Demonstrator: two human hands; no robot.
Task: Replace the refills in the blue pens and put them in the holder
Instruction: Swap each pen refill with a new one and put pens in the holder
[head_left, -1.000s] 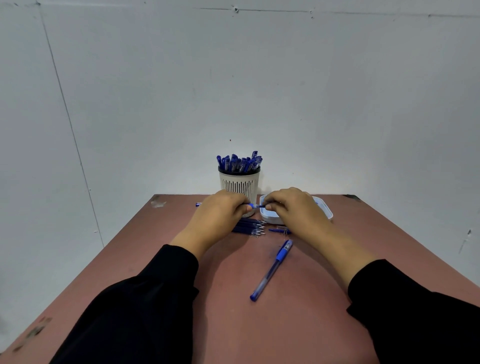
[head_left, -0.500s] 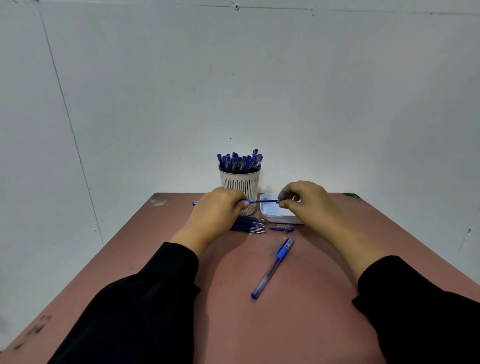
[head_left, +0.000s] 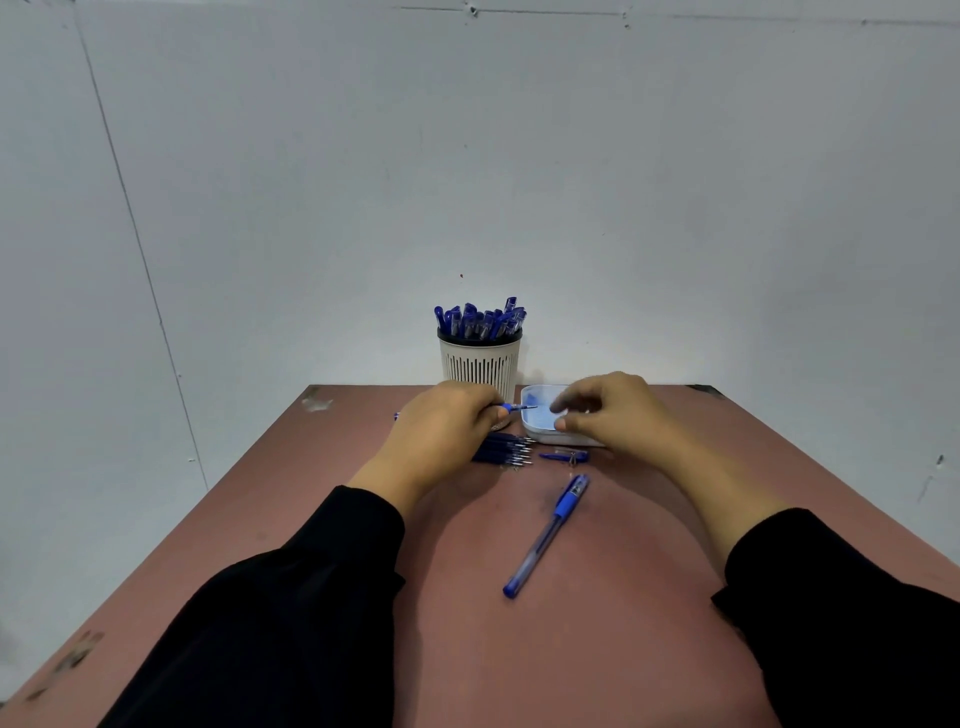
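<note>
Head view: left hand (head_left: 441, 431) grips a blue pen (head_left: 514, 407), tip pointing right toward the white tray (head_left: 535, 431). Right hand (head_left: 613, 415) hovers over the tray — fingers loosely curled, holding nothing. Loose refills (head_left: 506, 449) lie on the surface (head_left: 597, 623); holder (head_left: 480, 364) stands behind, full of pens — a capped pen (head_left: 548, 535) lies nearer.

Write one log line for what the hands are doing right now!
left hand: grips pen | right hand: fingers loose over white tray | holder: full of pens | spare pen: on table
</note>
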